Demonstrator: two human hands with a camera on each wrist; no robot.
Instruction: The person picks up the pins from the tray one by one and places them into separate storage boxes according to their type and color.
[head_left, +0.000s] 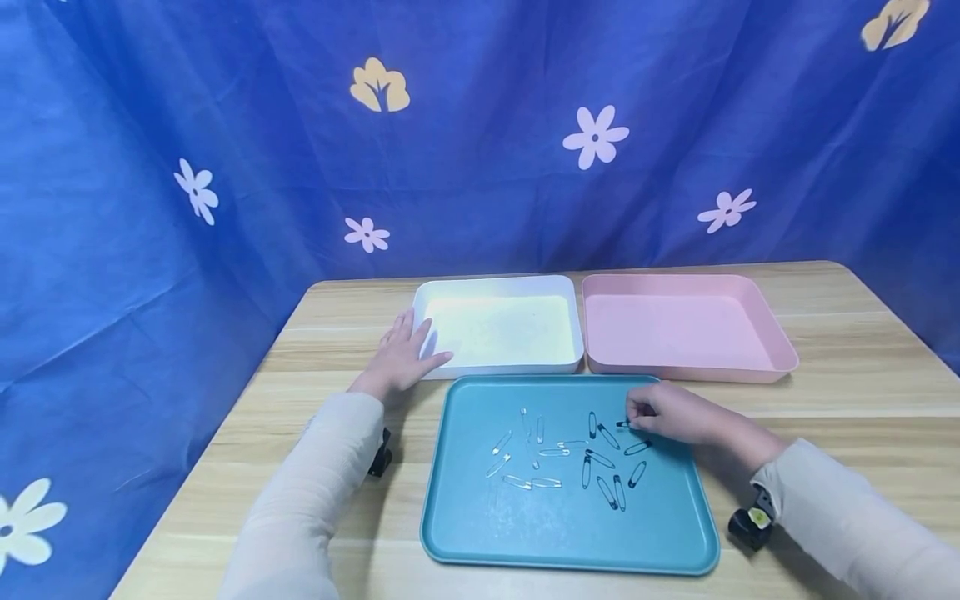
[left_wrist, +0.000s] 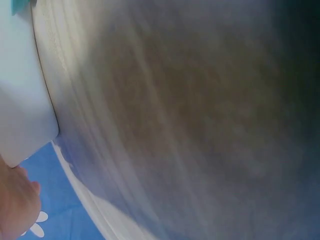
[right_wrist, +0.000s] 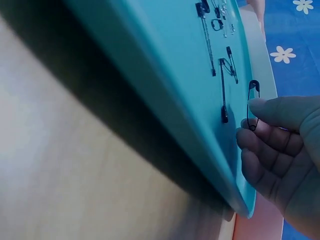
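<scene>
Between the thumb and fingers of my right hand (head_left: 678,412) is a black safety pin (right_wrist: 254,83), pinched just above the right part of the teal tray (head_left: 555,533). Several other black safety pins (head_left: 619,492) lie spread on the tray's right half, and several silver safety pins (head_left: 547,482) on its left half. My left hand (head_left: 397,358) rests at the left rim of the white tray (head_left: 498,333), its fingers extended and spread. Only part of that hand shows at the lower left of the left wrist view.
A pink tray (head_left: 675,325) stands beside the white one, behind the teal tray. All three sit on a wooden table (head_left: 862,400). A blue cloth (head_left: 480,167) with flower prints hangs behind the table and along its left side.
</scene>
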